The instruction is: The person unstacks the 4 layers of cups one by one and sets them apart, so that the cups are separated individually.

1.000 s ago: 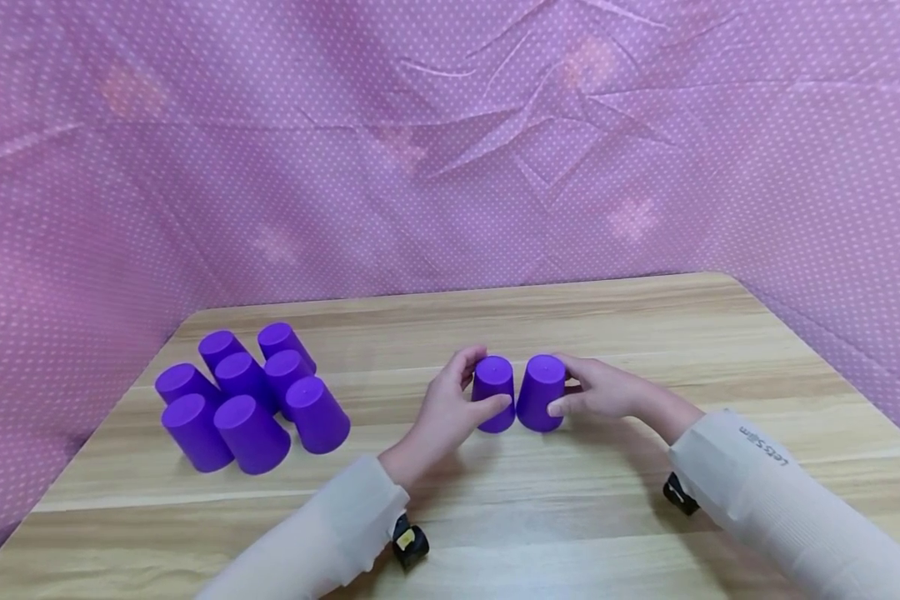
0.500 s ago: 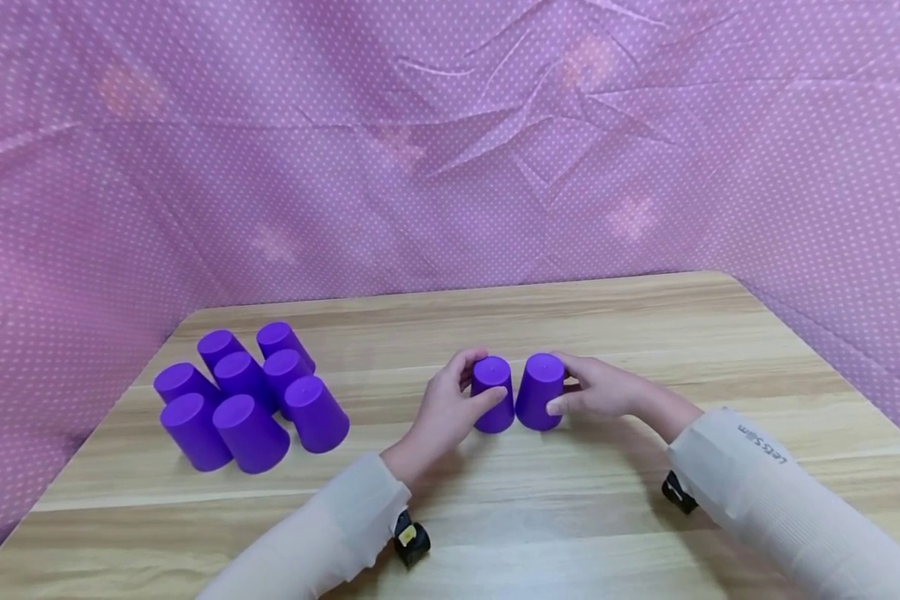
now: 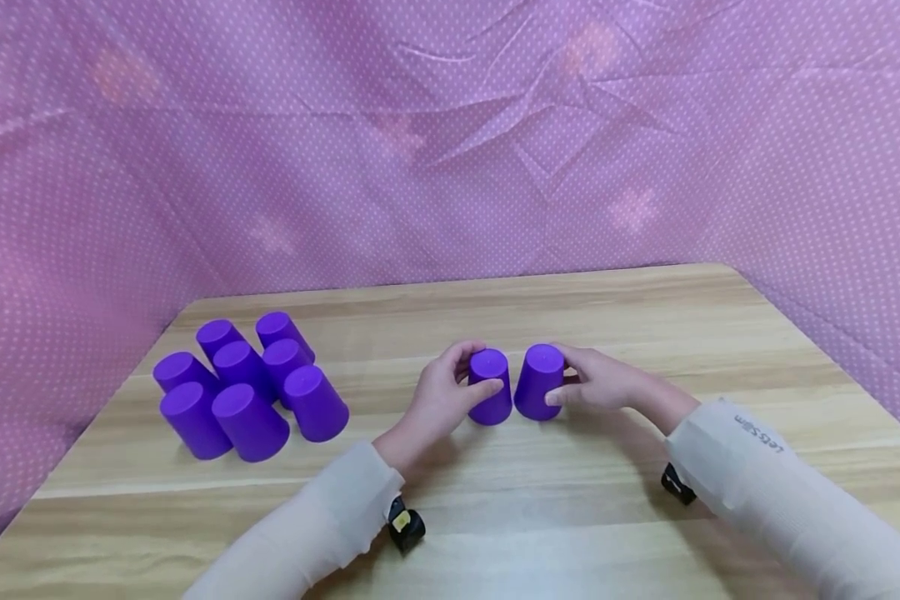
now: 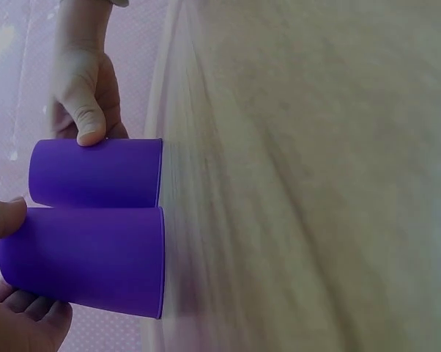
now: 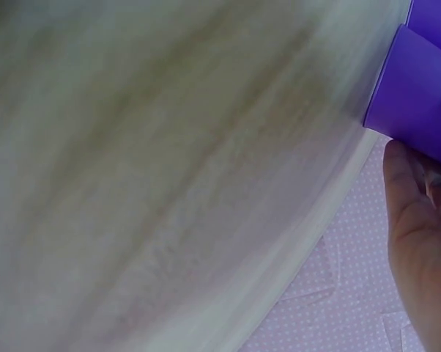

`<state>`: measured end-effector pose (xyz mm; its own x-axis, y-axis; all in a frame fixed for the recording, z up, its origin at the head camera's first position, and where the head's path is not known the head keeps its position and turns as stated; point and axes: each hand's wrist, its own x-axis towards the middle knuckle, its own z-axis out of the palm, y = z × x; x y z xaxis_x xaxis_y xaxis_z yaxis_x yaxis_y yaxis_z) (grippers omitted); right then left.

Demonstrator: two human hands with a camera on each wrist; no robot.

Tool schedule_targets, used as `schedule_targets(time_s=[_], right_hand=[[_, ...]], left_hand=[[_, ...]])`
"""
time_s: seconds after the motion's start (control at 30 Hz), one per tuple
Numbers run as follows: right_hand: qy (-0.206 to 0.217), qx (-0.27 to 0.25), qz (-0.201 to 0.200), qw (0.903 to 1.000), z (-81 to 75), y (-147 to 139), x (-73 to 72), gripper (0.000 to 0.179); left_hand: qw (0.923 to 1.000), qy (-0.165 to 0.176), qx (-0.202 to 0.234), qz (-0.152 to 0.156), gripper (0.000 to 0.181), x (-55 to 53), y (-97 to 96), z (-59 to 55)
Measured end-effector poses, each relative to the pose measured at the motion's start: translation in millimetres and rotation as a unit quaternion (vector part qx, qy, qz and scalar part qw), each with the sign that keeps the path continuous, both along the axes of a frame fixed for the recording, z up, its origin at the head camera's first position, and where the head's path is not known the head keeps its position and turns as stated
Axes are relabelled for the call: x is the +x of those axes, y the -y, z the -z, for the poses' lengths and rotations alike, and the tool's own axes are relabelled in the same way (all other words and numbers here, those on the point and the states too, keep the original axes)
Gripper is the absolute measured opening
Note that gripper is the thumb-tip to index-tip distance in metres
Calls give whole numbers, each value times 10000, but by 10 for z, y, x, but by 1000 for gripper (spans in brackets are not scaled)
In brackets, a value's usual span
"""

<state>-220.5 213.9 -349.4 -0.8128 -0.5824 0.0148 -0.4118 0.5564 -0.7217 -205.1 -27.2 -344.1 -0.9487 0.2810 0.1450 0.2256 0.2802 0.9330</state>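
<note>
Two purple cups stand upside down side by side near the middle of the wooden table [image 3: 540, 508], a narrow gap between them in the head view. My left hand [image 3: 438, 396] grips the left cup [image 3: 490, 400], thumb on its near side and fingers reaching behind. The right cup [image 3: 538, 385] is held by my right hand [image 3: 603, 382] from its right side, thumb in front. Seen from the left wrist, the left cup [image 4: 81, 260] has its rim down close to the tabletop [image 4: 294, 183]. In the right wrist view, my right fingers [image 5: 400, 176] are beside the right cup [image 5: 418, 95].
Several more purple cups [image 3: 251, 425] stand upside down in a cluster on the table's left side. Pink dotted cloth [image 3: 450, 150] hangs behind the table and along both sides. A small black wrist camera [image 3: 407, 527] hangs under the left sleeve.
The left cup has shifted very slightly left with my left hand, widening the gap a little. My right hand keeps its hold. The head view has tilted slightly.
</note>
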Motion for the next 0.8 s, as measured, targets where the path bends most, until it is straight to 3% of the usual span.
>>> schedule_targets(time_s=[0.27,0.57,0.8], right_hand=[[43,-12,43,10000,-3,14,-14,55],[139,-32,59,9999,2,22,-2,56],[115,0,101,9999,-17,2,10,56]], left_hand=[[10000,-22,17,-65,47,6,125,-33],[9979,-85,198,-608,46,-76,410,-174],[9954,-302,-2,-907,48,-145,665,-264]])
